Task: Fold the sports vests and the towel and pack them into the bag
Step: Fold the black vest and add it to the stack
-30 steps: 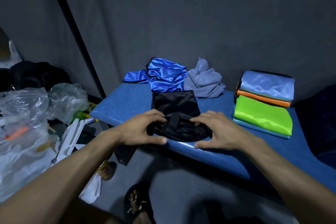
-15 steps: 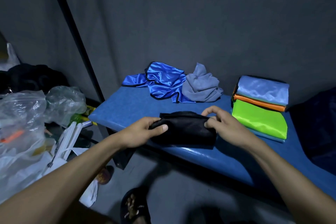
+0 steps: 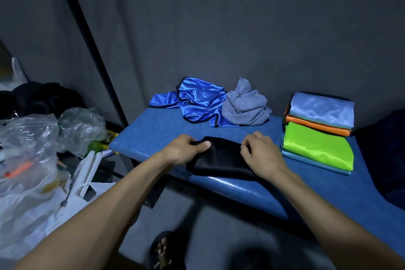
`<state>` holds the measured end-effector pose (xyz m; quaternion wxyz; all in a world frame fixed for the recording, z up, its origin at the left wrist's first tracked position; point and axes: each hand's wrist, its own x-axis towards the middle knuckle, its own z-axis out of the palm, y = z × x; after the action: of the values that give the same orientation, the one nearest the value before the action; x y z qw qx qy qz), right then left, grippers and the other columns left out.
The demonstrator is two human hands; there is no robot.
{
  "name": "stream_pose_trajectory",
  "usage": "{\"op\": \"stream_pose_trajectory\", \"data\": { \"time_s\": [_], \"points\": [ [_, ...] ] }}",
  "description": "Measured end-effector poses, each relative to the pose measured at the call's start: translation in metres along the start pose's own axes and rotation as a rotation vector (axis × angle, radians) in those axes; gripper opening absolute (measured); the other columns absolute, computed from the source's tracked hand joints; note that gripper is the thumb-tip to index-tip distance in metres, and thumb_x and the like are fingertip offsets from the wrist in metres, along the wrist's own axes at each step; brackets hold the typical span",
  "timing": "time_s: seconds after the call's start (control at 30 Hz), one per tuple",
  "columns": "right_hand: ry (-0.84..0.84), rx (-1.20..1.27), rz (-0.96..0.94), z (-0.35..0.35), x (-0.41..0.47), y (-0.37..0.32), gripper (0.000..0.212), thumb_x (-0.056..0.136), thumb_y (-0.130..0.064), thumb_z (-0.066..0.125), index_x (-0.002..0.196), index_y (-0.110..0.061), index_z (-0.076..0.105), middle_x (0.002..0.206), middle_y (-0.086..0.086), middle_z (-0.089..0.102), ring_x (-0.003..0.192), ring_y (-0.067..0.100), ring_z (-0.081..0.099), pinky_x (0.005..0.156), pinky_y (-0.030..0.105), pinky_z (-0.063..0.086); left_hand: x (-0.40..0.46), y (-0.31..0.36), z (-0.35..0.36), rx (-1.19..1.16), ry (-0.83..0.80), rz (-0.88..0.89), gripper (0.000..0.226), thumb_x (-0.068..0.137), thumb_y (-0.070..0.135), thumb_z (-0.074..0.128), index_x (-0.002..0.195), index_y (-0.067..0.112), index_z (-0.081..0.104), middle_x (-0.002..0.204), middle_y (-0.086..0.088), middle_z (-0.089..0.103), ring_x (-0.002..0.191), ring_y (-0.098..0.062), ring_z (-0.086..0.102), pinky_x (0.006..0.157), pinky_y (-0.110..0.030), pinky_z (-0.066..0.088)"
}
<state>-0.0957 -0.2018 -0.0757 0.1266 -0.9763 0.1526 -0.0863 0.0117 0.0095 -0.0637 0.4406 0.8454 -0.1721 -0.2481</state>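
Observation:
A black vest (image 3: 219, 158) lies folded into a small flat bundle near the front edge of the blue padded bench (image 3: 149, 138). My left hand (image 3: 186, 149) grips its left end, thumb on top. My right hand (image 3: 260, 153) pinches its right end with curled fingers. Behind it lie a crumpled shiny blue vest (image 3: 197, 103) and a crumpled grey towel (image 3: 245, 105). At the right sits a stack of folded vests (image 3: 317, 133): light blue on top, then orange, bright green and a pale blue one below.
Clear plastic bags (image 3: 32, 149) with clutter fill the floor at the left. A dark bag or cloth (image 3: 385, 149) lies at the bench's far right. A grey wall stands right behind the bench. My sandalled foot (image 3: 164, 250) is on the floor below.
The black vest went from half spread out to folded over into a compact bundle. Both hands shifted from its near edge to its two ends and now hold it.

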Motion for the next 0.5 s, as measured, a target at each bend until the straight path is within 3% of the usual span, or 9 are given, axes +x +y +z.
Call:
{"op": "stream_pose_trajectory", "data": {
  "time_s": [0.1, 0.2, 0.33, 0.4, 0.5],
  "points": [
    [0.052, -0.129, -0.138, -0.004, 0.002, -0.009, 0.039, 0.090, -0.010, 0.055, 0.127, -0.022, 0.060, 0.123, 0.002, 0.055, 0.114, 0.031, 0.049, 0.088, 0.040, 0.037, -0.004, -0.003, -0.016, -0.222, -0.187, 0.009, 0.025, 0.098, 0.029, 0.066, 0.091, 0.005, 0.067, 0.081, -0.007, 0.070, 0.071, -0.018, 0.065, 0.069, -0.026, 0.053],
    [-0.020, -0.088, -0.272, -0.005, 0.006, -0.016, 0.057, 0.083, 0.000, 0.052, 0.134, -0.025, 0.057, 0.126, -0.002, 0.057, 0.118, 0.028, 0.049, 0.092, 0.040, 0.037, -0.010, -0.012, -0.031, -0.381, -0.319, -0.011, 0.022, 0.105, 0.014, 0.052, 0.091, 0.007, 0.066, 0.081, -0.010, 0.069, 0.070, -0.017, 0.068, 0.067, -0.025, 0.057],
    [-0.085, 0.297, -0.219, 0.002, 0.013, -0.025, 0.044, 0.088, -0.022, 0.043, 0.128, -0.021, 0.063, 0.123, 0.000, 0.061, 0.119, 0.024, 0.055, 0.103, 0.044, 0.043, -0.008, -0.007, -0.022, -0.217, -0.152, -0.005, 0.022, 0.103, 0.010, 0.056, 0.083, 0.006, 0.066, 0.069, -0.008, 0.065, 0.055, -0.012, 0.064, 0.057, -0.021, 0.054],
    [-0.079, 0.392, -0.208, 0.006, 0.017, -0.028, 0.034, 0.096, -0.034, 0.051, 0.124, -0.023, 0.066, 0.121, -0.004, 0.063, 0.115, 0.017, 0.059, 0.103, 0.041, 0.045, -0.009, -0.001, -0.016, -0.198, -0.108, -0.003, 0.019, 0.102, 0.010, 0.058, 0.085, 0.003, 0.065, 0.067, -0.008, 0.063, 0.051, -0.011, 0.063, 0.054, -0.020, 0.053],
    [-0.036, 0.441, -0.246, 0.013, 0.022, -0.032, 0.013, 0.093, -0.036, 0.068, 0.105, -0.029, 0.070, 0.106, -0.008, 0.067, 0.101, 0.011, 0.062, 0.095, 0.039, 0.050, -0.008, 0.002, -0.011, -0.200, -0.132, -0.005, 0.019, 0.101, 0.013, 0.061, 0.086, 0.003, 0.067, 0.069, -0.009, 0.065, 0.054, -0.012, 0.064, 0.055, -0.020, 0.053]
  ]
}}
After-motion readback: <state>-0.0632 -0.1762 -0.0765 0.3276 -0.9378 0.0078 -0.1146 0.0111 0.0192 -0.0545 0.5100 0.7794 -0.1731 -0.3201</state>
